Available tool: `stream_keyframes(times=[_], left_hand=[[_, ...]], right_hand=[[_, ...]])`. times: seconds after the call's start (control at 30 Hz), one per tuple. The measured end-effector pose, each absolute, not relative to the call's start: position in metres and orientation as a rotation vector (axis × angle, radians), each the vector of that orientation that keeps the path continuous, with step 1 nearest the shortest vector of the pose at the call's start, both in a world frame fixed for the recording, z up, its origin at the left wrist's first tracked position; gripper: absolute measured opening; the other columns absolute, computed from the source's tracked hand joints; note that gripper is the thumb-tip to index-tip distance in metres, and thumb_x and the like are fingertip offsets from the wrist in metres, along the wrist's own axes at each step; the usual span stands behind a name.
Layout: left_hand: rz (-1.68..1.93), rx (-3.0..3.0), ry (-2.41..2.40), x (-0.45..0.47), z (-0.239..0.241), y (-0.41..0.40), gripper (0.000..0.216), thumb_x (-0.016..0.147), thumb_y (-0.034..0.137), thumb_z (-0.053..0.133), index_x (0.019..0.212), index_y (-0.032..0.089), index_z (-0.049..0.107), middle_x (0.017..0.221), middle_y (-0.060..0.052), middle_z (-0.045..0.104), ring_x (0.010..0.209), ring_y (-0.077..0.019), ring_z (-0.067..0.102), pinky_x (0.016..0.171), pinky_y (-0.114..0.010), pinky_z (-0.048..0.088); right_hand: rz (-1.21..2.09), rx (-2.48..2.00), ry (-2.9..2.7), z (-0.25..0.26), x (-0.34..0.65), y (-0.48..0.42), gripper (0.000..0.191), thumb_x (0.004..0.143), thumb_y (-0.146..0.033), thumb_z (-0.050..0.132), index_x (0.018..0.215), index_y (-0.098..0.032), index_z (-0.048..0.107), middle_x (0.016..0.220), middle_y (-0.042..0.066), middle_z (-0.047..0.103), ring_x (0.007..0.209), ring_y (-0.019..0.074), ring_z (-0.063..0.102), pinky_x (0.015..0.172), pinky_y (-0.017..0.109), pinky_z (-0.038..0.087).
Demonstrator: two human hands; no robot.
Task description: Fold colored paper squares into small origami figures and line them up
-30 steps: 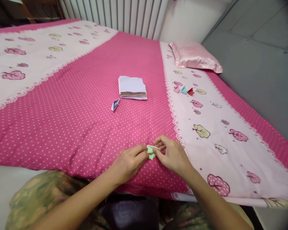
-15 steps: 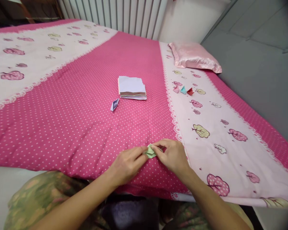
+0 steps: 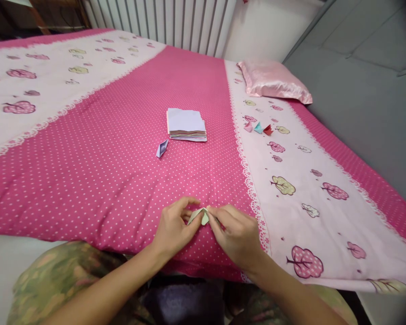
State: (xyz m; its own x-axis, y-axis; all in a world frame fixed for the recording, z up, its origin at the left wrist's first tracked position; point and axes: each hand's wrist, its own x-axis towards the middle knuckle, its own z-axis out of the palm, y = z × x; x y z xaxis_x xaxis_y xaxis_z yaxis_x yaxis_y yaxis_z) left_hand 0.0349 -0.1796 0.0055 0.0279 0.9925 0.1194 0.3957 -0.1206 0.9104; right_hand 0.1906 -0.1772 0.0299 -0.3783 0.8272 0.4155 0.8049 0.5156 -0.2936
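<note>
A small folded piece of light green paper [image 3: 205,218] is between my two hands, close to the near edge of the bed. My left hand [image 3: 176,225] grips its left side, thumb in front and fingers behind. At its upper right, my right hand [image 3: 238,230] pinches the paper between thumb and fingertips. The fingers partly cover the folds. Farther off lies a purple folded paper boat [image 3: 162,148], beside a stack of square coloured paper [image 3: 186,123] with a pale lilac sheet on top.
Three small folded paper pieces, pink [image 3: 248,127], turquoise [image 3: 258,127] and red [image 3: 268,130], sit in a row on the white strip of the bedspread [image 3: 203,176]. A pink satin pillow [image 3: 274,82] lies at the back right, near a grey panel [image 3: 365,90]. A white radiator [image 3: 162,25] stands behind.
The green paper has shifted slightly left and been turned, with its shape now more peaked. My left fingers have spread and moved behind it, and my right hand has come lower.
</note>
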Motion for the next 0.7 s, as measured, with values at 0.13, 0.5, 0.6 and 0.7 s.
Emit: stream_keyframes(times=[0.13, 0.5, 0.6, 0.7], left_hand=[[1.065, 1.706, 1.394, 0.031, 0.007, -0.18, 0.018, 0.082, 0.017, 0.05, 0.089, 0.017, 0.067, 0.081, -0.004, 0.072, 0.069, -0.0164, 0.067, 0.064, -0.027, 0.053], [1.023, 1.66, 1.355, 0.03, 0.007, -0.177, 0.034, 0.078, 0.008, 0.046, 0.103, 0.019, 0.067, 0.093, -0.003, 0.073, 0.077, -0.017, 0.067, 0.072, -0.029, 0.053], [0.996, 1.502, 1.236, 0.031, 0.008, -0.176, 0.037, 0.075, 0.005, 0.045, 0.102, 0.018, 0.066, 0.094, -0.003, 0.072, 0.08, -0.0167, 0.067, 0.076, -0.03, 0.053], [0.996, 1.362, 1.177, 0.033, 0.008, -0.175, 0.037, 0.073, 0.005, 0.046, 0.102, 0.017, 0.066, 0.093, -0.004, 0.072, 0.08, -0.0173, 0.067, 0.076, -0.03, 0.054]], right_hand=[[0.208, -1.304, -2.154, 0.03, 0.189, -0.175, 0.021, 0.086, -0.018, 0.049, 0.089, -0.019, 0.07, 0.077, 0.005, 0.071, 0.068, 0.0146, 0.065, 0.068, 0.023, 0.048], [0.582, -1.43, -1.917, 0.025, 0.19, -0.162, 0.021, 0.077, -0.015, 0.054, 0.091, -0.02, 0.069, 0.085, 0.003, 0.072, 0.07, 0.0166, 0.067, 0.07, 0.028, 0.054], [0.581, -1.446, -1.908, 0.025, 0.189, -0.162, 0.019, 0.076, -0.016, 0.054, 0.087, -0.02, 0.068, 0.08, 0.003, 0.072, 0.066, 0.0163, 0.066, 0.067, 0.028, 0.054], [0.571, -1.447, -1.911, 0.027, 0.189, -0.161, 0.017, 0.075, -0.015, 0.054, 0.085, -0.02, 0.067, 0.078, 0.002, 0.071, 0.064, 0.0155, 0.065, 0.065, 0.026, 0.054]])
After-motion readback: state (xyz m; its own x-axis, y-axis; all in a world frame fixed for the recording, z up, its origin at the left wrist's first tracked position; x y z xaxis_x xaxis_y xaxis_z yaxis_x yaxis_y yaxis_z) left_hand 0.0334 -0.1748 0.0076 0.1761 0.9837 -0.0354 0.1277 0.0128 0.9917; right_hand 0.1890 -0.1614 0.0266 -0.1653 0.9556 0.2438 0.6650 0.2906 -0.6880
